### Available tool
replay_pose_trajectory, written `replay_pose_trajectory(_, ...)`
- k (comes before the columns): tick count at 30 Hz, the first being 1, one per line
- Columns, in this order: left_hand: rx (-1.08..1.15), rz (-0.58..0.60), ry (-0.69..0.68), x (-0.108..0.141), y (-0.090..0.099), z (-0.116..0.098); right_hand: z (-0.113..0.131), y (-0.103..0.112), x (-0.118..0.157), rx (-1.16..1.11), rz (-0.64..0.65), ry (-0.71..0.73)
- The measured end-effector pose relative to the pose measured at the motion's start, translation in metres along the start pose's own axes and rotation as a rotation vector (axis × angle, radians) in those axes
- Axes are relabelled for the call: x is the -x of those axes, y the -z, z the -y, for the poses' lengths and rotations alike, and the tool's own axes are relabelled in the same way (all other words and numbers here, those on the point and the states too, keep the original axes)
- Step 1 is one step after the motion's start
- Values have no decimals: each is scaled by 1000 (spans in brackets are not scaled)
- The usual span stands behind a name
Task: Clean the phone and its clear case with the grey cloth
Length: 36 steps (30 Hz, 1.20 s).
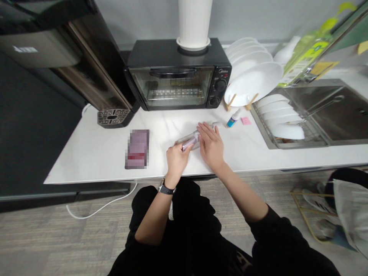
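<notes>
My left hand (177,158), with a black watch on its wrist, has its fingers wrapped round a small purplish case (189,143) above the white counter. Flat, with fingers stretched out, my right hand (211,145) lies against the far end of the case. A clear, thin object (184,138) is partly visible behind the hands; what it is I cannot make out. To the right stands a small white and blue bottle (233,119), beside a pink paper slip (245,121). A blurred purple rectangular item (138,148) lies on the counter at left.
A black toaster oven (178,53) stands at the back, bearing a white pot (194,23). White plates (253,78) stand in a rack. At right is a sink (345,111) with stacked bowls (280,115). A dark dispenser machine (89,57) is at left.
</notes>
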<state>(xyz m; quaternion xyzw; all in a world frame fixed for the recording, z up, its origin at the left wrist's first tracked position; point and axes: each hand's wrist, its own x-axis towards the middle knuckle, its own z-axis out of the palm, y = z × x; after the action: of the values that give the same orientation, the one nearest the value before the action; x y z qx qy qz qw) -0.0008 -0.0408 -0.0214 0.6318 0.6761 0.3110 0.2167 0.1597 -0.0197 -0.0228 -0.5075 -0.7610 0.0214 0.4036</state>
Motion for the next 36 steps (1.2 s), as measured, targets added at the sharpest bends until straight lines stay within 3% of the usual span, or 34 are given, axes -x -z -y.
replay_pose_trajectory(7,-162,44,-2,-1,0,4,33,-4,8,-151,204,213)
replay_pose_trajectory(13,-146,48,-15,0,0,3,0,8,-6,-222,343,411)
replay_pose_trajectory(19,-10,2,-47,2,0,2,-42,19,-16,-130,186,235)
replay_pose_trajectory(23,-24,-3,-16,1,-1,2,-50,16,-14,-63,38,51)
replay_pose_trajectory(29,23,-35,-37,1,-3,3,-22,4,-4,15,-68,-124)
replay_pose_trajectory(36,-19,-62,-77,-2,-7,11,33,-14,13,-118,17,26)
